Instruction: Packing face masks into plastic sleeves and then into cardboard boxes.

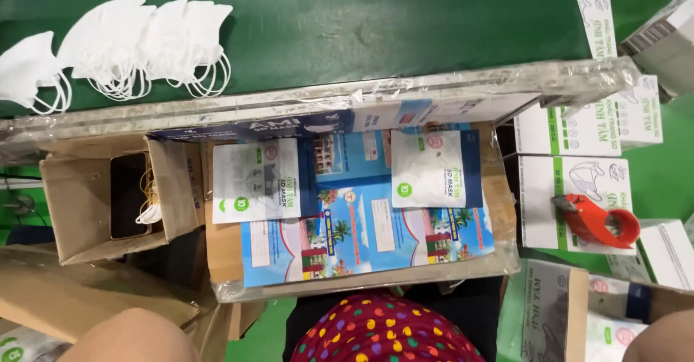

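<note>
Two white mask pouches [256, 180] on board, red tape dispenser [598, 221] right

Both hands lie outside the view: only a bare arm [130, 337] shows at the near left edge and another arm [661, 340] at the near right corner, each cut off. The leftmost white mask [29, 69] is clipped by the left edge. The open brown carton [79, 203] hides most of its contents in shadow.
</note>
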